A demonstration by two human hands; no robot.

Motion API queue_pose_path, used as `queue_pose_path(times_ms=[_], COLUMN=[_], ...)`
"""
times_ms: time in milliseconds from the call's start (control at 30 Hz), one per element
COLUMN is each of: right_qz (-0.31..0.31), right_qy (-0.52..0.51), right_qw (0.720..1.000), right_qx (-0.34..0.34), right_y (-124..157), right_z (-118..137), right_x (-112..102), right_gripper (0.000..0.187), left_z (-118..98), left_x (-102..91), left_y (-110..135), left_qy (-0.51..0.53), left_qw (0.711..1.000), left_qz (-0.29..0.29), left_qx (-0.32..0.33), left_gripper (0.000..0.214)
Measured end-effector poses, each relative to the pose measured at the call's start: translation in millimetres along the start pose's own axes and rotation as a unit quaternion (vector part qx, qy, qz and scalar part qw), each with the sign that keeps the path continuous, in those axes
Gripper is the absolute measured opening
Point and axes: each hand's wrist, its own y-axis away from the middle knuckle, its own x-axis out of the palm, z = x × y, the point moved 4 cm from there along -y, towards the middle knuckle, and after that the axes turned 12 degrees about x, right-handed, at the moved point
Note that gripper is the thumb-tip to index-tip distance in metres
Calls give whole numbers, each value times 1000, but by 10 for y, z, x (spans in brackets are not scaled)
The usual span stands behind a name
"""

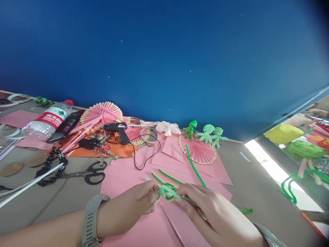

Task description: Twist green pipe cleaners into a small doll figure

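Observation:
Between my two hands is a looped, partly twisted green pipe cleaner (167,190), light green with a darker green loop. My left hand (136,202), with a grey watch band at its wrist, pinches the loop's left side. With fingers and thumb closed, my right hand (208,209) grips the strand at its right. Loose darker green pipe cleaners (194,164) lie just beyond my fingers, and one end sticks out right of my right hand. Pink paper sheets (128,178) are spread beneath both hands. Twisted green pipe-cleaner figures (207,133) stand against the blue panel.
Left of the paper lie black scissors (92,173), keys (105,149), a beaded string (50,169) and a water bottle (51,118). A black glue gun (118,130) with its cord rests near a tape roll (149,135) and pink paper fans (102,111). A blue panel (164,61) rises behind.

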Motion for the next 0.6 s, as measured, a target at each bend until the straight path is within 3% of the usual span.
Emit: queue_pose_path(times_ms=[167, 333, 433, 600], right_qz=[-29, -21, -6, 83], right_qy=[47, 55, 30, -70], right_qw=[998, 998, 998, 993], right_qx=[-36, -36, -54, -42], right_y=[31, 20, -1, -82], right_z=[-1, 57, 80, -3], right_x=[32, 72, 75, 17], right_gripper=[21, 18, 18, 24], left_z=[16, -71, -161, -265], left_x=[-31, -6, 25, 57], left_y=[-57, -42, -21, 2], left_qy=[75, 70, 102, 149], left_qw=[994, 992, 991, 986], left_qz=[-83, -104, -75, 40], left_qx=[6, 26, 37, 58], left_gripper=[26, 26, 27, 24])
